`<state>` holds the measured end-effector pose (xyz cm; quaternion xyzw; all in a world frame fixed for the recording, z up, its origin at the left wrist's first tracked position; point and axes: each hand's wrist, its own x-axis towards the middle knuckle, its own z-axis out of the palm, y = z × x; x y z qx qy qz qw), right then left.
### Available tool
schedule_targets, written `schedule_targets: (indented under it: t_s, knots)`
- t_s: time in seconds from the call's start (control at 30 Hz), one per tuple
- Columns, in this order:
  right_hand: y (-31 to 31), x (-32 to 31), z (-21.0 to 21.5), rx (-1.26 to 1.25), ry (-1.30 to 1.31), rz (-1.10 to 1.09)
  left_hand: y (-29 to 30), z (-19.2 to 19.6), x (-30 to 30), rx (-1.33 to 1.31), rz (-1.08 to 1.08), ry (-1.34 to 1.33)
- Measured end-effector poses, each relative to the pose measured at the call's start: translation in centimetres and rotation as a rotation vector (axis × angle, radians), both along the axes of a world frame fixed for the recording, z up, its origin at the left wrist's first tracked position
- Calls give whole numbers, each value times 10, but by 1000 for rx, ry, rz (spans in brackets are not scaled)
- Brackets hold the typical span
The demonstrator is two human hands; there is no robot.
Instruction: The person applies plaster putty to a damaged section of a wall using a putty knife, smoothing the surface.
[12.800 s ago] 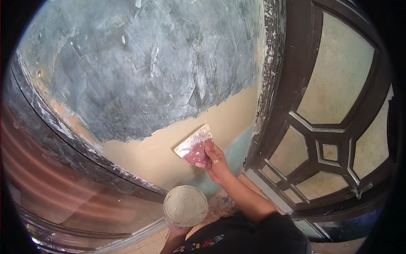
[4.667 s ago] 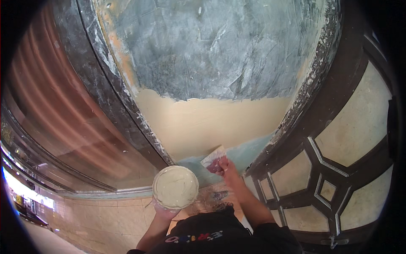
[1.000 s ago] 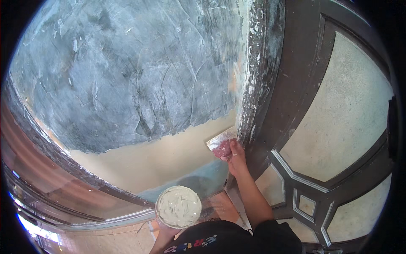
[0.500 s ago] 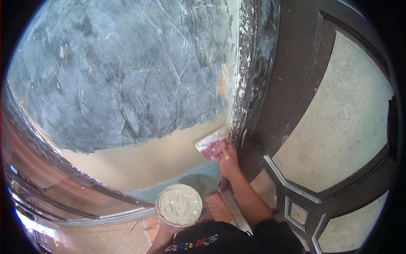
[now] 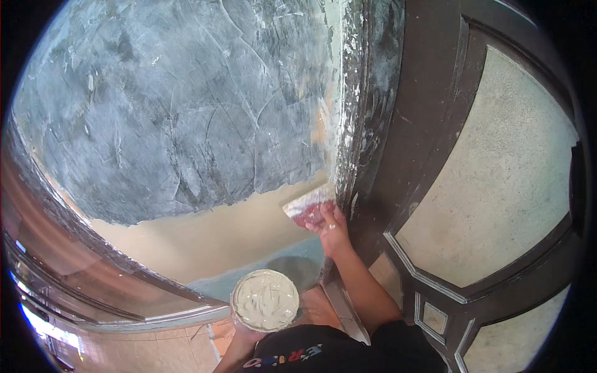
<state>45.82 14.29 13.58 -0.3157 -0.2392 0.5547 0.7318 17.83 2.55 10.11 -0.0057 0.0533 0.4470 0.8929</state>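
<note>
My right hand [image 5: 334,233] grips a wide putty scraper [image 5: 306,211] with a red body and a pale, putty-smeared blade. The blade lies against the wall's smooth cream band [image 5: 205,239], close beside the door frame [image 5: 349,124]. At the bottom, my left hand [image 5: 244,334] supports a round tub from below and the side. Thick off-white putty [image 5: 267,301] fills this tub nearly to the rim, its surface marked with ridges. Most of my left fingers are hidden beneath the tub.
Above the cream band, the wall [image 5: 168,118] is rough, streaky grey-blue. A dark panelled door [image 5: 429,155] with pale insets stands at right. A dark-framed window [image 5: 93,267] runs along the lower left. Tiled floor [image 5: 149,351] shows below.
The view has shifted slightly, so the wall and door appear a little farther left. My right hand and the scraper have moved only slightly; the tub stays in my left hand.
</note>
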Motion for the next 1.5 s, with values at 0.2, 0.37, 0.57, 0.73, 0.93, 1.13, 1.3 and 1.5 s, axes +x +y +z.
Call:
schedule_targets:
  t_s: [0.2, 0.37, 0.57, 0.73, 0.93, 1.13, 1.3, 1.5]
  knots:
    - [15, -1, -39, -79, 23, -55, 1, -4, 2, 60, -6, 150]
    - [-5, -10, -64, -221, 83, -42, 1, -2, -1, 223, 46, 464]
    - [15, -3, 22, 66, -65, -24, -1, 2, 1, -45, -13, -42]
    - [6, -19, -51, -123, 108, -65, 4, 2, -2, 231, 53, 325]
    - [-30, -2, -24, -158, -280, -41, 24, 18, -5, 113, 84, 38]
    - [-52, 0, 115, 269, -1092, 127, 36, 27, 5, 240, 124, 228]
    - [-66, -35, 162, 586, -1949, -40, 34, 34, 12, 226, 89, 135]
    - [-72, -68, 144, 789, -2225, -133, 28, 41, 21, 202, 58, 296]
